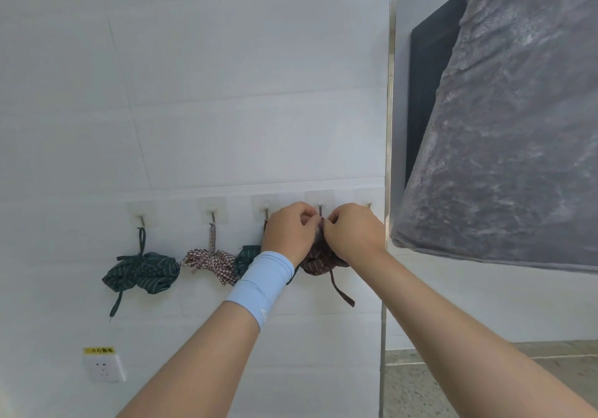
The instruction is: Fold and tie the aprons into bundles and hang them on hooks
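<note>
Both hands' fingers [309,220] pinch the maroon bundle's [318,262] tie at a hook [320,210].

A pale blue wristband [259,285] wraps the left wrist; forearms are bare.

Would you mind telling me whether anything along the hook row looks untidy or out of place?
Nothing serious: the dark green striped bundle trails a long loose tie below it, as does the maroon bundle.
</note>
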